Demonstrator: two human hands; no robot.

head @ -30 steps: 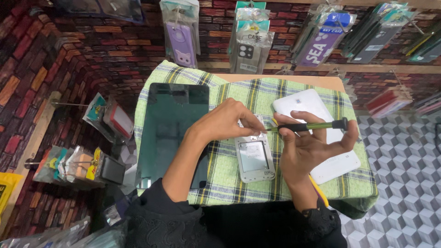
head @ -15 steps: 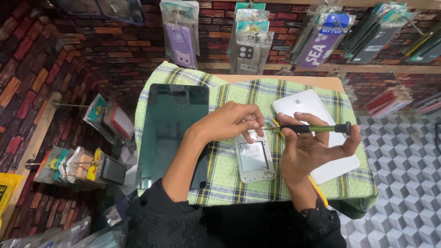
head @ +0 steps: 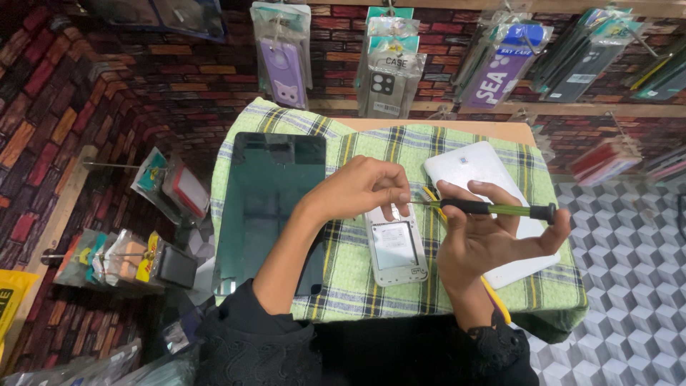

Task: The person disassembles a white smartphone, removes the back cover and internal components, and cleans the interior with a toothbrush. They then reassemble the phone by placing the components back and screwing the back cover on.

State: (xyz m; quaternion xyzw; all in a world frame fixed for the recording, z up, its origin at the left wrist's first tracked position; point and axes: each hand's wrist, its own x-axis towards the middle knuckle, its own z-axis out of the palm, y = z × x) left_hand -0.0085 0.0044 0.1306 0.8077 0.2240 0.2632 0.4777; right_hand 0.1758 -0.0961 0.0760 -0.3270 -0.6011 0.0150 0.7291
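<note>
Since half a second ago, little has shifted: the right hand (head: pixel 493 239) has tipped the screwdriver (head: pixel 493 209) slightly, its butt end now lower toward 3 o'clock, while the left hand (head: pixel 368 187) stays pinched at the tip. Right fingers curl loosely round the green-and-black handle, holding it level; the left thumb and fingertips are closed on the thin metal shaft, perhaps on a tiny screw, too small to tell.

Just below both hands, at 6 o'clock, lies the opened phone (head: pixel 396 246), back cover off, flat on the cloth. It looks light, stiff and fragile where the inner parts are bare, so the outer edges seem the safest place to take hold. The screwdriver is slim and light, best gripped at its handle.

At 3 o'clock rests a white tablet back (head: pixel 471 168), partly under the right hand; at 9 o'clock a dark glass panel (head: pixel 275 207), smooth and likely slippery. All sit on a green checked cloth (head: pixel 357 286) covering the bench (head: pixel 457 127). Beyond, at 12 o'clock, packaged phone cases (head: pixel 389 78) hang against a brick-pattern wall (head: pixel 107 93); patterned floor tiles (head: pixel 629 286) show at 4 o'clock.
</note>
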